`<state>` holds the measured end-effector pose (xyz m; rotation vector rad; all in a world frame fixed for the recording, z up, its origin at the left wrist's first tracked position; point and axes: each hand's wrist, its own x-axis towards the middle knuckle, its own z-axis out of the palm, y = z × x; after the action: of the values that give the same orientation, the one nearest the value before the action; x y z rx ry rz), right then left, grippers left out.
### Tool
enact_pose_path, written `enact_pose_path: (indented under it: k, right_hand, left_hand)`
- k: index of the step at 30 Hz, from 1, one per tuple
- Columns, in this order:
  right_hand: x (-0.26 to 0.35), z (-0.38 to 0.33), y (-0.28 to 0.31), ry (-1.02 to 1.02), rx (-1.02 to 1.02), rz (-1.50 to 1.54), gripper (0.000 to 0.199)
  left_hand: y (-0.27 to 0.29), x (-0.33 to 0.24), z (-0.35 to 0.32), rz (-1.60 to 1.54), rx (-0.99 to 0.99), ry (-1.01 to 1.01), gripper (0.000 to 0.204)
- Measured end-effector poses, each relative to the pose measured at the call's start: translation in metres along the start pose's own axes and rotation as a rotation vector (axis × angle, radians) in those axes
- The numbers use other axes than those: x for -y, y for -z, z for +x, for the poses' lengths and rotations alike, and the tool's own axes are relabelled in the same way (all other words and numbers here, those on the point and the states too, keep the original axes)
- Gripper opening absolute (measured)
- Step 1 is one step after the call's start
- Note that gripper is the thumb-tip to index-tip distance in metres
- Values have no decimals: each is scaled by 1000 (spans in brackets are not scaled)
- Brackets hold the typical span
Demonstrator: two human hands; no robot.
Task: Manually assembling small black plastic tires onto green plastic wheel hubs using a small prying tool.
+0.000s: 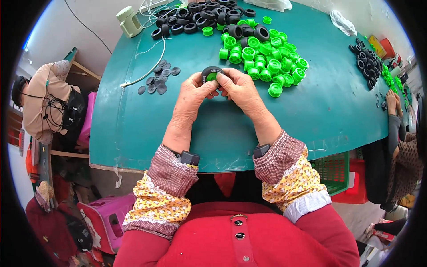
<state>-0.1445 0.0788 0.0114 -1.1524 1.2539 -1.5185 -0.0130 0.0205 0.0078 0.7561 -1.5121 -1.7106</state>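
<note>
Between both hands, above the green tabletop, I hold a small black toy tyre (206,72) with a bright green wheel hub (211,77) inside it. My left hand (194,91) grips its left side, thumb pressed on the hub. On the other side, my right hand (238,89) pinches it with the thumb against the hub too. The fingers beneath the tyre are partly hidden. Loose green wheel hubs (274,66) lie heaped just right of my hands. Several flat black discs (161,88) are scattered to the left.
A pile of black tyres (195,18) spreads along the far side of the table (231,142). A pale mug (129,22) and a white cable (153,66) lie at the far left. At the right edge, another person's hands (392,103) rest near more tyres (365,62). A green crate (331,173) stands below.
</note>
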Motion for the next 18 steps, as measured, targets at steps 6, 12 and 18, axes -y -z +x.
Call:
enact_pose_path:
  k: [6,12,18]
  right_hand:
    - [1,-2,-3,-108,84,78,28]
    - [-4,-6,-11,-56,141,-77,29]
    - [-19,5,-26,146,63,-171,22]
  left_hand:
    - [11,-8,-12,15,84,27,25]
    - [28,-14,-23,137,24,-40,29]
    - [31,-12,-18,179,24,50,28]
